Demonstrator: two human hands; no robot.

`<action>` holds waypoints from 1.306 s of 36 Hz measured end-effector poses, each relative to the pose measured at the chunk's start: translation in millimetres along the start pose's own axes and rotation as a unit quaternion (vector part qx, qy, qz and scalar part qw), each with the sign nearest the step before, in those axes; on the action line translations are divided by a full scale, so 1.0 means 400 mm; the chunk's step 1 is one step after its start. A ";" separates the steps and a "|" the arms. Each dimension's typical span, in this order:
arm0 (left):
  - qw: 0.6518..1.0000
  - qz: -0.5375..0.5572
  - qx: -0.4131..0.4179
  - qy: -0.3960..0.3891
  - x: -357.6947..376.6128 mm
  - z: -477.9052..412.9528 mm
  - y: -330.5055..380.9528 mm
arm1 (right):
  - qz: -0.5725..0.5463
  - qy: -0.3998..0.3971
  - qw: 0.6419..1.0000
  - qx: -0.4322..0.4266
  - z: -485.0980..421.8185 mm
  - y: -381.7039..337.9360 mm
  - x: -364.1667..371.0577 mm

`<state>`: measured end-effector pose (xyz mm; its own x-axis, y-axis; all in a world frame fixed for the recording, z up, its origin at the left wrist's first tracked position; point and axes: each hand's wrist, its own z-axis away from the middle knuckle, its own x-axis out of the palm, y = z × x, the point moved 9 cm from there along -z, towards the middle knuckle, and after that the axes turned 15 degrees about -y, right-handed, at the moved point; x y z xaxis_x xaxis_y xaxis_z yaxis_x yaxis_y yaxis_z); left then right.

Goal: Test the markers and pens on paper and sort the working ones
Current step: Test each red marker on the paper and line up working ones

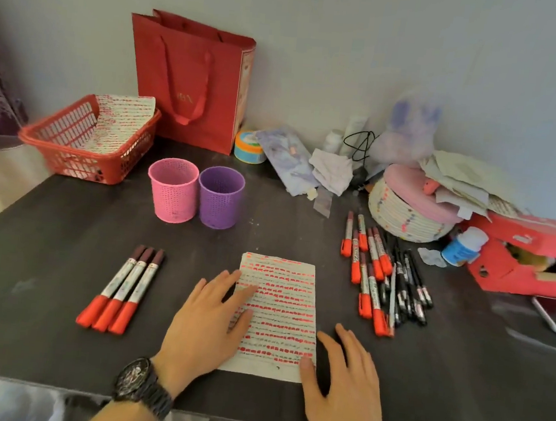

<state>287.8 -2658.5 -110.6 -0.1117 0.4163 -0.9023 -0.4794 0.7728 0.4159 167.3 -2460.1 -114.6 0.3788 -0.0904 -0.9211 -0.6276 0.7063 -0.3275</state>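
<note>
- Right hand (pixel 344 386), flat and empty, thumb on the near corner of the white paper sheet striped with red test strokes (pixel 280 309).
- Left hand (pixel 208 319), spread flat, presses its left edge, presumably steadying it.
- Left of that hand: three red-capped white markers (pixel 121 288), parallel, caps nearward, likely sorted.
- Beyond the right hand: heap of red-capped markers and black pens (pixel 382 274), mostly lying near-to-far.

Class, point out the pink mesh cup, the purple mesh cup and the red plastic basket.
pink mesh cup (pixel 173 198): head view, front wall.
purple mesh cup (pixel 220 204): head view, front wall.
red plastic basket (pixel 70 162): head view, front wall.
</note>
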 end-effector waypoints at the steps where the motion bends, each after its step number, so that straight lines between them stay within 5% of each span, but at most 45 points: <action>1: 1.000 -0.005 -0.001 0.000 0.004 0.000 -0.005 | -0.002 -0.007 1.000 0.000 -0.001 0.001 0.000; 8: 0.999 0.025 0.004 0.020 0.003 0.004 -0.016 | -0.061 -0.040 0.996 -0.042 -0.066 -0.001 -0.098; 12: 0.997 0.068 -0.003 0.030 -0.011 -0.002 -0.022 | -0.073 0.010 0.995 -0.061 -0.192 -0.013 -0.214; 16: 0.996 0.085 -0.004 0.032 -0.016 -0.002 -0.026 | 0.006 0.037 0.998 -0.042 -0.352 -0.029 -0.288; 22: 0.995 0.092 -0.007 0.036 -0.022 0.000 -0.022 | 0.174 -0.061 0.982 0.031 -0.491 -0.036 -0.272; 27: 0.994 0.099 -0.008 0.040 -0.022 -0.002 -0.025 | 0.237 -0.052 0.969 0.045 -0.506 -0.057 -0.262; 38: 0.994 0.097 -0.006 0.044 -0.019 -0.002 -0.024 | 0.127 -0.054 0.986 0.093 -0.498 -0.023 -0.246; 44: 0.994 0.093 -0.003 0.050 -0.020 0.000 -0.022 | -0.117 -0.031 0.991 0.065 -0.477 -0.001 -0.292; 47: 0.995 0.086 -0.007 0.045 -0.016 -0.001 -0.023 | -0.309 -0.027 0.950 0.023 -0.433 -0.004 -0.275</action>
<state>292.5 -2668.4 -108.7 -0.2711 0.4964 -0.8247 -0.4584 0.6868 0.5641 9.0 -2572.9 -49.3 0.7002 -0.4632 -0.5433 -0.2444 0.5594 -0.7920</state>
